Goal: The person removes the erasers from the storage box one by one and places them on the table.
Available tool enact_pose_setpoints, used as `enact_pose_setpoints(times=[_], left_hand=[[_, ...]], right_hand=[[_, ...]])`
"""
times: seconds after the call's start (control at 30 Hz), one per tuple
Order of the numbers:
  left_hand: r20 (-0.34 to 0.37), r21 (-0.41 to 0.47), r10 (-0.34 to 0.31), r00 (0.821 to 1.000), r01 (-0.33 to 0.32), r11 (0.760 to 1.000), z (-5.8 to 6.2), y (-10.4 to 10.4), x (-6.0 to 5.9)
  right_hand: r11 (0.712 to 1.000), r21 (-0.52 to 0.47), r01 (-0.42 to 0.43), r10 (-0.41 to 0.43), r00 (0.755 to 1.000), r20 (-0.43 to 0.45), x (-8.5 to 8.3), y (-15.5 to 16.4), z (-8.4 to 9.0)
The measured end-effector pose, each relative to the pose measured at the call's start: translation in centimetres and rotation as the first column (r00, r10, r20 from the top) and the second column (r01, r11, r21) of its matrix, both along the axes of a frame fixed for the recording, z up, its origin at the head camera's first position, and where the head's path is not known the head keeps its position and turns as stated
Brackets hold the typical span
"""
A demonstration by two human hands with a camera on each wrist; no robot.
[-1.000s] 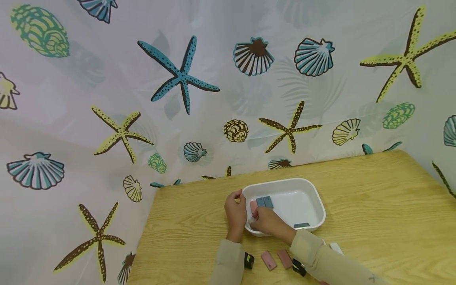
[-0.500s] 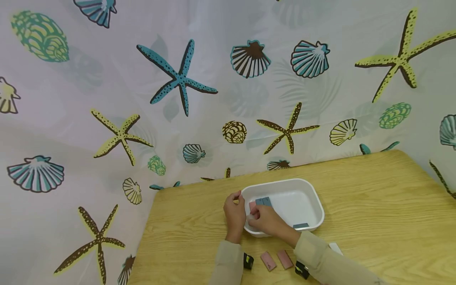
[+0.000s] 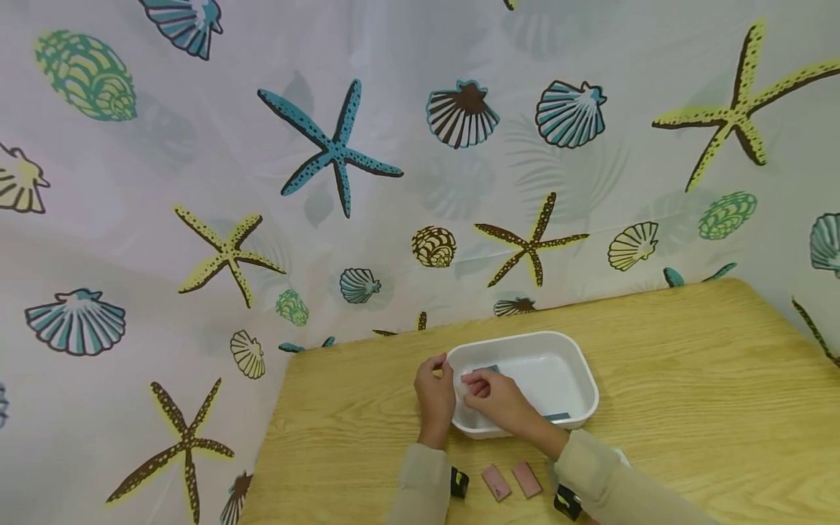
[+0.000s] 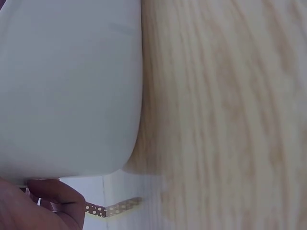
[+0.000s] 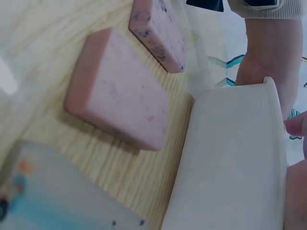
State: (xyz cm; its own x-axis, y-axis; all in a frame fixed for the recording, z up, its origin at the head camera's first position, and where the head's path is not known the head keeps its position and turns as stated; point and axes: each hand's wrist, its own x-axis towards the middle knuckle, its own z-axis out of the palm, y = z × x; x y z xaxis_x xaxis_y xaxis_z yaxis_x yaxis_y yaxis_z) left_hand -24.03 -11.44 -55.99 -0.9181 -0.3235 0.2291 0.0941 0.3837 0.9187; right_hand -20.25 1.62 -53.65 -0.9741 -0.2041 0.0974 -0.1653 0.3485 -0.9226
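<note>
A white plastic tub (image 3: 558, 343) stands on the wooden table. My left hand (image 3: 435, 399) grips its left rim; in the left wrist view bent fingers (image 4: 57, 203) show at the edge of the tub. My right hand (image 3: 502, 401) is inside the tub's left part, fingers curled, pinching a small whitish piece (image 3: 463, 389) whose exact kind is too small to tell. Beyond that hand, a grey-blue block (image 3: 494, 370) partly shows; another (image 3: 558, 417) lies by the tub's near wall. Two pink rectangular blocks with dark marks, like erasers (image 3: 496, 482) (image 5: 122, 91), lie on the table before the tub.
Black wrist devices sit at my left cuff (image 3: 459, 483) and right cuff (image 3: 567, 503). A white object (image 3: 622, 457) is partly covered by my right sleeve. A pale piece with coloured print (image 5: 57, 191) lies near the pink blocks. A patterned curtain (image 3: 387, 240) hangs behind the table.
My right hand has moved slightly away from me within the tub, covering the pink block and most of the grey ones seen there earlier. My left hand stays on the rim.
</note>
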Motion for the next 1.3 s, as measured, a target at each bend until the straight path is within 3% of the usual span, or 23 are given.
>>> enact_pose_setpoints(times=[0.5,0.93,1.3], left_hand=[[0.012,-0.047,0.014,1.000,-0.013,0.999,-0.2,0.2,-0.1],[0.070,-0.039,0.015,0.997,-0.013,0.999,-0.4,0.3,0.0],[0.058,-0.027,0.001,0.998,0.001,1.000,-0.1,0.4,0.2]], right_hand=[[1.000,-0.020,-0.019,0.019,1.000,-0.004,1.8,2.5,1.6],[0.994,-0.034,-0.104,0.106,0.993,0.042,6.0,4.9,1.9],[0.997,0.033,-0.072,0.068,0.993,0.100,9.9,7.5,0.9]])
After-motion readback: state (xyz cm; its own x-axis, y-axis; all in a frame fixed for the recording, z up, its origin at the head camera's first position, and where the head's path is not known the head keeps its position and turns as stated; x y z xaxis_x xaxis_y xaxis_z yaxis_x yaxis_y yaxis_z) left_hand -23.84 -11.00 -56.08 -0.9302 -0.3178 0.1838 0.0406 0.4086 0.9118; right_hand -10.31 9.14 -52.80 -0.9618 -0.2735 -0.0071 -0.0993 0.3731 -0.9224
